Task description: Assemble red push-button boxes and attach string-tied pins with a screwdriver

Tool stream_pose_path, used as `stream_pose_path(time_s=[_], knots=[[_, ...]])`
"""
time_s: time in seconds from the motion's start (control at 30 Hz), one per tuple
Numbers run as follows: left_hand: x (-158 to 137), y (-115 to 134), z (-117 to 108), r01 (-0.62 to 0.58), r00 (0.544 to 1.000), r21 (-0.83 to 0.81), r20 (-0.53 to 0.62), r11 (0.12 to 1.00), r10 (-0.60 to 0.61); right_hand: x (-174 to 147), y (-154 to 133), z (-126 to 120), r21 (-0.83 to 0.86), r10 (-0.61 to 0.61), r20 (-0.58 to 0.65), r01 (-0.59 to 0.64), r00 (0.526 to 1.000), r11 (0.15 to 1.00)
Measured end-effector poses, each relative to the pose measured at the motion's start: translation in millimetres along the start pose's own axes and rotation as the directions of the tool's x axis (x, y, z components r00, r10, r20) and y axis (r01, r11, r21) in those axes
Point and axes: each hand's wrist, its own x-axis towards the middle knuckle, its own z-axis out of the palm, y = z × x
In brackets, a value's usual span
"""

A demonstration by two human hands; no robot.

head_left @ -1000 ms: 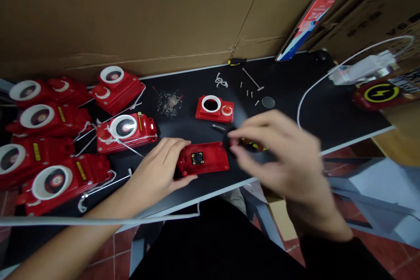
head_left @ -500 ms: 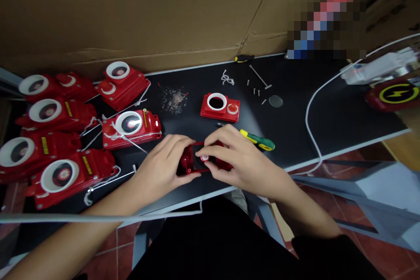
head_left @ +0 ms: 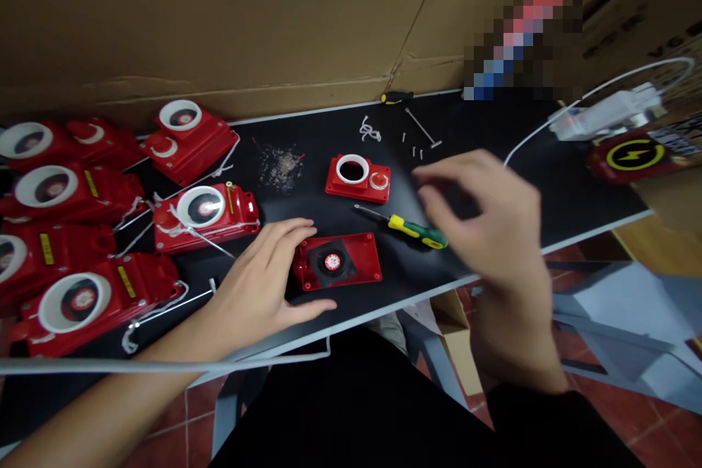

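An open red housing half [head_left: 366, 256] lies on the black table, with a dark square sheet and a small round red-and-white part [head_left: 332, 262] inside it. My left hand [head_left: 263, 278] rests at its left end, fingers along the far side and thumb stretched out on the near side. My right hand [head_left: 482, 216] hovers over the table at the right, slightly blurred, thumb and forefinger apart with nothing visible between them. Just left of it lies a yellow-and-green screwdriver [head_left: 417, 230]. Beyond is a red cover [head_left: 359, 192] with a white ring.
Several assembled red units [head_left: 200, 216] with white rings crowd the left. Debris [head_left: 282, 167], white string [head_left: 369, 130], small screws [head_left: 417, 153], a T-shaped metal tool [head_left: 421, 129] and a small black-and-yellow screwdriver [head_left: 397, 98] lie farther back. A white cable [head_left: 263, 361] crosses in front.
My right hand has let go of the round part and moved right, over where the clear disc lay. My left hand's fingers have spread at the housing, now uncovered on its right side.
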Motion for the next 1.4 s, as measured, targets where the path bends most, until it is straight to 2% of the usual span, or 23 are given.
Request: stream_pose_path(time_s=[0.07,0.1,0.17,0.23,0.33,0.53,0.67,0.77,0.83,0.9,0.97,1.03,1.2,1.4], knots=[[0.6,2.3,-1.2,-0.009,1.0,-0.039,-0.028,0.999,0.008,5.4,45.6,-2.8,-0.163,0.136,-0.104,-0.152,0.985,0.975],[1.4,3.6,-1.4,-0.013,0.999,-0.055,-0.04,0.998,0.011,6.8,70.0,-2.0,-0.218,0.216,-0.082,-0.229,0.973,0.949],[3.5,5.9,-0.6,-0.023,0.998,-0.074,-0.066,0.997,0.018,6.2,114.6,3.0,-0.288,0.326,0.063,-0.295,0.943,0.911],[5.8,7.3,1.7,-0.026,0.997,-0.09,-0.08,0.996,0.019,2.3,146.2,10.1,-0.276,0.351,0.161,-0.299,0.923,0.914],[8.3,7.7,5.6,-0.025,0.997,-0.118,-0.08,0.993,0.016,-4.8,164.9,18.4,-0.23,0.342,0.159,-0.302,0.926,0.925],[9.4,8.6,7.1,-0.025,0.996,-0.126,-0.083,0.992,0.014,-7.4,160.2,20.3,-0.121,0.396,0.092,-0.384,0.914,0.915],[10.1,9.8,7.1,-0.03,0.997,-0.13,-0.079,0.991,0.019,-2.0,144.2,12.5,-0.028,0.397,0.035,-0.396,0.917,0.918],[10.8,10.0,6.8,-0.036,0.997,-0.139,-0.077,0.99,0.025,-0.6,100.9,4.4,0.205,0.346,-0.043,-0.331,0.937,0.921],[10.8,9.8,6.3,-0.034,0.997,-0.142,-0.071,0.989,0.024,-3.0,57.1,1.8,0.351,0.24,-0.006,-0.223,0.971,0.909],[10.6,9.2,6.1,-0.032,0.998,-0.148,-0.063,0.988,0.023,-7.5,11.4,4.0,0.366,0.051,0.027,-0.057,0.998,0.929],[10.4,8.5,6.4,-0.027,0.998,-0.156,-0.062,0.987,0.018,-12.7,-25.7,11.6,0.326,-0.104,0.082,0.072,0.991,0.943],[10.4,8.0,7.0,-0.02,0.998,-0.161,-0.062,0.987,0.01,-17.3,-48.3,23.3,0.336,-0.182,0.118,0.133,0.976,0.932],[10.6,8.2,7.1,-0.019,0.998,-0.165,-0.065,0.986,0.008,-23.8,-56.8,49.4,0.39,-0.271,0.144,0.197,0.952,0.899],[10.0,7.8,7.3,-0.02,0.997,-0.164,-0.074,0.986,0.008,-28.3,-54.2,56.5,0.392,-0.291,0.145,0.215,0.946,0.895]])
